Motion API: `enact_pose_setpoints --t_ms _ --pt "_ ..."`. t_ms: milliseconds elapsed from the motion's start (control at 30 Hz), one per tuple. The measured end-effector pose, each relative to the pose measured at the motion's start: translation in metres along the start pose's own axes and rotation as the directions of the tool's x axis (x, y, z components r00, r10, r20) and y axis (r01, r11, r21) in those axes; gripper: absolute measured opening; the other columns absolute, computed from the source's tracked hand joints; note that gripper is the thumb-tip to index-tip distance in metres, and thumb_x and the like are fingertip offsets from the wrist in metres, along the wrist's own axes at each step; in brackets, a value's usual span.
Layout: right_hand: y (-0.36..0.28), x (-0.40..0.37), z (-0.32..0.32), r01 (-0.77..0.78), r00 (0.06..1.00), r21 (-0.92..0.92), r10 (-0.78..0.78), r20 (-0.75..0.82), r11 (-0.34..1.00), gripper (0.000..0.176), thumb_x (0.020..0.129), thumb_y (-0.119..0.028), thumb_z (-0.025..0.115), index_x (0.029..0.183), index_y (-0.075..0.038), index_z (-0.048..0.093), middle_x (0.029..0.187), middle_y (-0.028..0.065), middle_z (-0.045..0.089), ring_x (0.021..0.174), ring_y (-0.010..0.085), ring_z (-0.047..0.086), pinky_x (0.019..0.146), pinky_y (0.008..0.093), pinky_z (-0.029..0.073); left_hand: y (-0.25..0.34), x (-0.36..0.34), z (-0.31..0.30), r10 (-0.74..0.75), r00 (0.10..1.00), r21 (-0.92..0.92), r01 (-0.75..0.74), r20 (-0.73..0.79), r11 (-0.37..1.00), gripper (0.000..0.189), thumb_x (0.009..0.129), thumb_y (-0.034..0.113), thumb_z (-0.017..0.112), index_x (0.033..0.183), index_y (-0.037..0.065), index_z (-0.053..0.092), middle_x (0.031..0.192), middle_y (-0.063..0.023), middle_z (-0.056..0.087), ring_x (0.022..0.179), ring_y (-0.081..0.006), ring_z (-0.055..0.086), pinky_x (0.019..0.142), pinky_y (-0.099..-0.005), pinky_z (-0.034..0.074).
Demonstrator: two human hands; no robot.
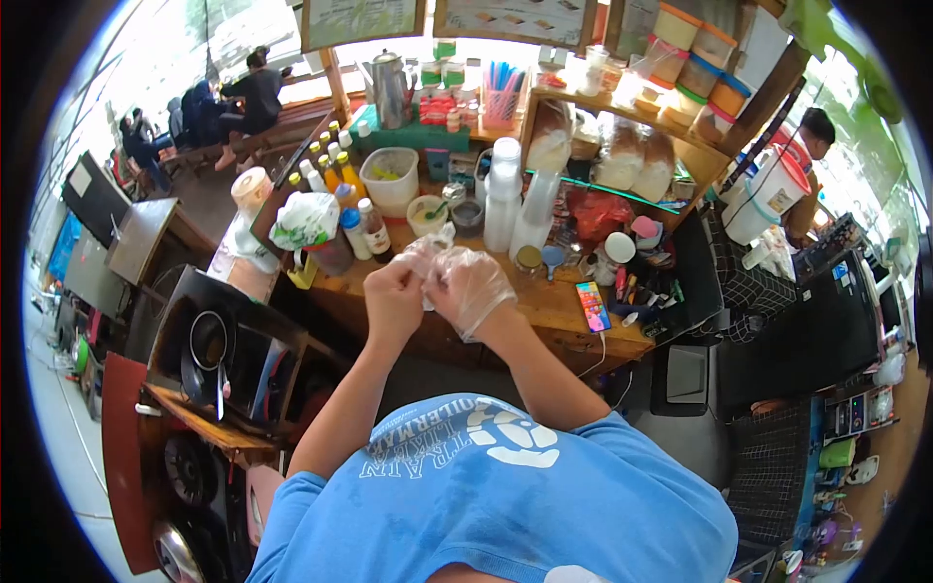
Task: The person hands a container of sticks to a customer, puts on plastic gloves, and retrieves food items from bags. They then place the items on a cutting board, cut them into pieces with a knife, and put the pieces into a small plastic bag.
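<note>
My right hand (473,291) wears a thin clear plastic glove that hangs loose around the wrist. Close against it, my bare left hand (394,296) has its fingers curled in a pinch. Crumpled clear plastic (439,241), which looks like another disposable glove, bunches up between the fingertips of both hands. The fingers partly hide how each hand grips it. Both hands are above the front of the wooden counter (364,284). Just beyond them are a tub with a green-handled utensil (426,216) and a dark-labelled bottle (373,230).
Stacked plastic cups (503,185), sauce bottles (350,175) and a white container (391,185) crowd the counter. A phone (593,306) with a cable lies at right. A frying pan (208,340) sits on the left. People (255,97) sit farther back; another person (814,146) is at right.
</note>
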State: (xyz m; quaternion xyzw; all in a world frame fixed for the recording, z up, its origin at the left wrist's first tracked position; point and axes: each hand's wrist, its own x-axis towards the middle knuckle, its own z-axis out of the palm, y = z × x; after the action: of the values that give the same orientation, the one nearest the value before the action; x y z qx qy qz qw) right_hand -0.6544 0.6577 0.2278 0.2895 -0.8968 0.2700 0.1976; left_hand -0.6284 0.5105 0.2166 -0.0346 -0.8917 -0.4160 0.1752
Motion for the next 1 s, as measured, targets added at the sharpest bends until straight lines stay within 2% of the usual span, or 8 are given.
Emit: enact_pose_setpoints --t_ms 67,100,333,433,633,733,800,1000 --pt "0.000 -0.007 0.004 0.010 0.996 0.003 -0.010 -0.090 1.000 0.021 0.081 -0.029 0.068 0.080 -0.007 0.069 0.080 0.0170 0.067 0.076 0.0371 0.066 0.070 0.0478 0.053 -0.003 0.004 0.007 -0.259 0.960 -0.806 0.239 0.110 0.542 0.018 0.096 0.008 0.062 0.104 -0.004 0.072 0.097 -0.0097 0.074 0.080 -0.0189 0.071 0.074 -0.0319 0.055" --pt "0.002 -0.009 0.007 0.025 0.991 0.053 -0.018 -0.129 0.998 0.020 0.079 -0.026 0.071 0.084 -0.008 0.068 0.080 0.0165 0.067 0.075 0.0364 0.066 0.069 0.0469 0.053 0.000 0.003 0.009 -0.239 0.960 -0.897 0.228 0.144 0.379 0.027 0.102 0.018 0.058 0.113 -0.004 0.069 0.104 -0.0059 0.071 0.089 -0.0133 0.067 0.078 -0.0287 0.053" --pt "-0.011 -0.020 0.004 0.108 0.896 0.218 0.001 -0.444 0.970 0.018 0.077 -0.018 0.076 0.088 -0.009 0.065 0.080 0.0131 0.067 0.072 0.0339 0.065 0.065 0.0438 0.053 -0.005 -0.007 0.020 -0.070 0.903 -0.906 0.422 0.423 -0.027 0.048 0.105 0.033 0.050 0.145 0.006 0.044 0.139 -0.0082 0.057 0.122 -0.0228 0.059 0.102 -0.0396 0.049" --pt "0.000 -0.028 0.017 0.199 0.870 0.219 -0.070 -0.489 0.955 0.017 0.076 -0.014 0.077 0.090 -0.009 0.067 0.080 0.0116 0.068 0.070 0.0323 0.066 0.062 0.0415 0.053 0.011 -0.006 0.018 -0.151 0.944 -0.914 0.323 0.294 0.245 0.048 0.104 0.030 0.053 0.145 0.005 0.045 0.137 -0.0090 0.058 0.121 -0.0230 0.059 0.101 -0.0391 0.050" --pt "-0.007 -0.033 0.034 0.289 0.907 0.400 -0.116 -0.404 0.870 0.018 0.078 -0.012 0.077 0.095 -0.008 0.071 0.080 0.0120 0.070 0.067 0.0293 0.068 0.060 0.0373 0.054 -0.023 -0.011 0.006 -0.170 0.922 -0.847 0.387 0.348 0.364 0.056 0.103 0.033 0.057 0.148 0.004 0.040 0.140 -0.0103 0.053 0.122 -0.0182 0.054 0.095 -0.0348 0.050" --pt "-0.015 -0.034 0.053 0.327 0.927 0.482 -0.176 -0.332 0.813 0.017 0.079 -0.009 0.076 0.095 -0.007 0.073 0.078 0.0126 0.070 0.065 0.0287 0.068 0.060 0.0358 0.054 -0.021 -0.022 -0.010 -0.192 0.902 -0.918 0.397 0.386 0.019 0.061 0.105 0.042 0.050 0.153 0.009 0.036 0.146 -0.0123 0.047 0.131 -0.0192 0.046 0.102 -0.0400 0.045" --pt "-0.026 -0.035 0.064 0.238 0.967 0.592 -0.132 -0.217 0.770 0.017 0.078 -0.007 0.076 0.095 -0.007 0.074 0.077 0.0134 0.070 0.064 0.0288 0.067 0.060 0.0354 0.053 -0.033 -0.032 -0.021 -0.187 0.920 -0.930 0.362 0.345 0.066 0.062 0.106 0.046 0.045 0.156 0.013 0.030 0.151 -0.0101 0.040 0.137 -0.0193 0.037 0.108 -0.0419 0.040" --pt "-0.085 -0.027 0.111 0.296 0.934 0.803 -0.331 -0.132 0.517 0.014 0.079 -0.004 0.073 0.093 -0.006 0.073 0.077 0.0134 0.069 0.067 0.0314 0.066 0.063 0.0373 0.051 -0.069 -0.073 -0.083 -0.456 0.883 -0.867 0.309 0.109 0.392 0.043 0.099 0.016 0.062 0.140 0.009 0.052 0.129 -0.0053 0.058 0.119 -0.0142 0.055 0.094 -0.0299 0.051"
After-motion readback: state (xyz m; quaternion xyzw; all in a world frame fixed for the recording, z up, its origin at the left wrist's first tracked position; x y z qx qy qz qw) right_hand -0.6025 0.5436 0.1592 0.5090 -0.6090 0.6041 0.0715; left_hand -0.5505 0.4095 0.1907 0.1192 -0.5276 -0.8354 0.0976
